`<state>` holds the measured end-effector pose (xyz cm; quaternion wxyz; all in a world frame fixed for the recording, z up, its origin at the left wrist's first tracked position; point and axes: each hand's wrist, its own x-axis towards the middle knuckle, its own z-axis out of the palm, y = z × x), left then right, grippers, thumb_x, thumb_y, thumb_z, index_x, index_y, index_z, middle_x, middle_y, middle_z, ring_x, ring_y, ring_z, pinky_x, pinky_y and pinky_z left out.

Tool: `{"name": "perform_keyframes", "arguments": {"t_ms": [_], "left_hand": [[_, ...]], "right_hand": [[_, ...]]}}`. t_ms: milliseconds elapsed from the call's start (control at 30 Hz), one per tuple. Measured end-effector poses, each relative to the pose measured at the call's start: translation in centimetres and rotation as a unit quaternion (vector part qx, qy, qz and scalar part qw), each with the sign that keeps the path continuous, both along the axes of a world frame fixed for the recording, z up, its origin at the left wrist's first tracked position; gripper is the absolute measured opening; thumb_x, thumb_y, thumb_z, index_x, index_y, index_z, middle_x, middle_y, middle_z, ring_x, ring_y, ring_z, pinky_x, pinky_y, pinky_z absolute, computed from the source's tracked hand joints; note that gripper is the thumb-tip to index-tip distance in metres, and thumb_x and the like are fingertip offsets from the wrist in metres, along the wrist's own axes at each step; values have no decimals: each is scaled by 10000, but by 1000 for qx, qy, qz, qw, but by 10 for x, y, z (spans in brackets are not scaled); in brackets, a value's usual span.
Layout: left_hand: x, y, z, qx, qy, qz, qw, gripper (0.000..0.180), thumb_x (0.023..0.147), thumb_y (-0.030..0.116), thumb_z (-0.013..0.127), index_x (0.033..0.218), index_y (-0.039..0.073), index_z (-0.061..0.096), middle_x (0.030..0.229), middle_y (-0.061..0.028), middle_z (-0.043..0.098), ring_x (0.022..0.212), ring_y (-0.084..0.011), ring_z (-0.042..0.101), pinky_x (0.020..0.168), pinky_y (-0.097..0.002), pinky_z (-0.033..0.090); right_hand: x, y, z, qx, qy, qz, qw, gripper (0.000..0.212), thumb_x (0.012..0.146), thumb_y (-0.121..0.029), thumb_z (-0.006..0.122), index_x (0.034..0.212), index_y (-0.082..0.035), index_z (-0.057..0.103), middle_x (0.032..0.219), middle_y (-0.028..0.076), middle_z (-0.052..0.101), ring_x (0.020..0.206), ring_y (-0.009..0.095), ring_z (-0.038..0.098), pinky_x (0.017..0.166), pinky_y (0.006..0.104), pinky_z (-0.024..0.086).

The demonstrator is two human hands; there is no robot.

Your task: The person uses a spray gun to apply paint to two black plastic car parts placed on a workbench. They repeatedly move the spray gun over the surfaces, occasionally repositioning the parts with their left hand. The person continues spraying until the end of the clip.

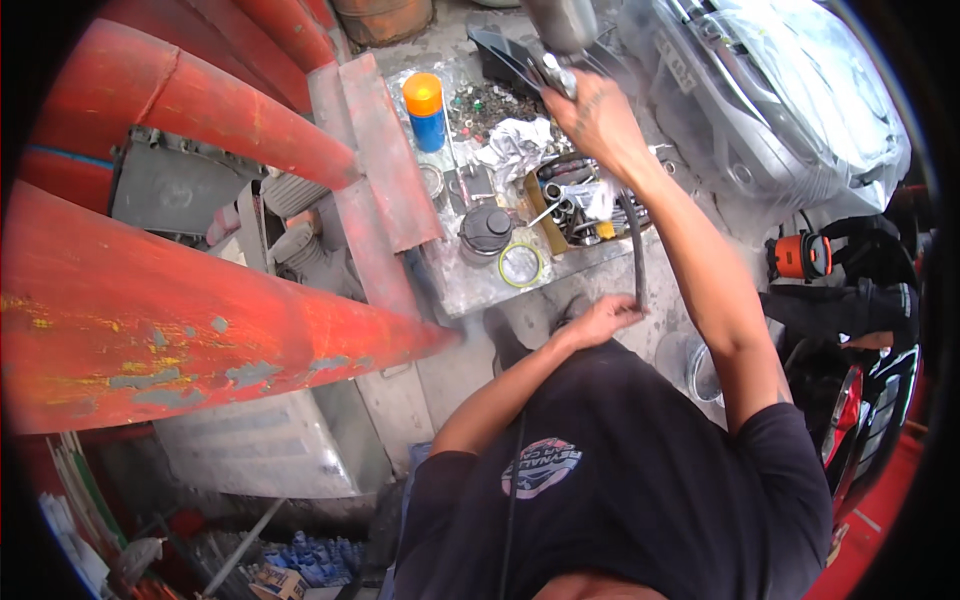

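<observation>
My right hand (598, 122) is closed round the handle of what looks like a spray gun with a metal cup (562, 22), held out over the far end of the work surface. A black hose (638, 250) hangs beneath my right forearm. My left hand (603, 320) pinches its lower end, close to my body. Below the right arm lies an open box of tools (556, 238) with wrenches and sockets. Left of it are a round black part (487, 230), a yellow-green ring (520, 265), crumpled white cloth (515, 143) and a blue can with an orange cap (424, 112).
Thick red posts (220, 320) crowd the left side. A plastic-wrapped car part (760, 110) stands at the far right. Beside my right elbow sits a clear container (688, 365); beyond it is an orange and black device (800, 257). Small loose hardware (490, 108) covers the far surface.
</observation>
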<state>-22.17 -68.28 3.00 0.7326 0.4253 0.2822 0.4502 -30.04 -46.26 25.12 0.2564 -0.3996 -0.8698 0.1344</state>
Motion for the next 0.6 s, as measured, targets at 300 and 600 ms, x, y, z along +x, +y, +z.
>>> {"name": "perform_keyframes", "arguments": {"t_ms": [300, 600], "left_hand": [[-19, 12, 19, -60, -39, 43, 997, 352, 1031, 224, 611, 1320, 24, 618, 1191, -66, 663, 1067, -147, 625, 895, -338, 539], [-42, 29, 36, -61, -39, 71, 995, 500, 1030, 300, 612, 1452, 69, 478, 1352, -122, 561, 1156, -214, 605, 894, -388, 557]], "right_hand": [[-43, 60, -24, -21, -45, -42, 998, 419, 918, -348, 657, 1031, 55, 685, 972, 314, 701, 965, 486, 683, 872, 528, 549], [-75, 82, -13, 75, 11, -16, 997, 458, 938, -401, 647, 934, 53, 704, 883, 329, 664, 864, 498, 668, 769, 530, 536]]}}
